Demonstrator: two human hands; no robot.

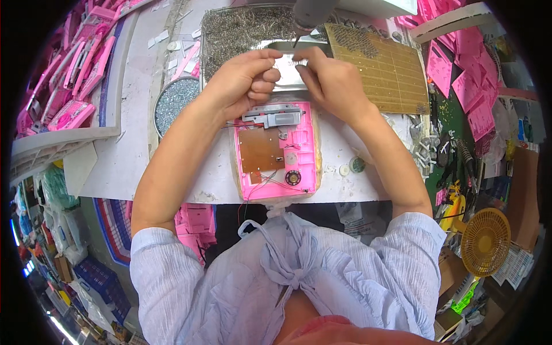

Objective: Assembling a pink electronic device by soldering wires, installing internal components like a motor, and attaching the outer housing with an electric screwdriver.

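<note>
Head view: hands [336,80] at wire coil [299,62]; boxy plastic casing [299,139]

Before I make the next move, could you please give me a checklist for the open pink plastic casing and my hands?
1. Pink plastic casing lies open side up: ok.
2. Flat brown circuit board lies inside it: ok.
3. Thin wires all inside the casing: not ok, some extend past its left edge.
4. Left hand and right hand grip parts securely: cannot tell, detail too small.
5. Both clear of the grey cylindrical screwdriver: cannot tell, depth unclear.
</note>
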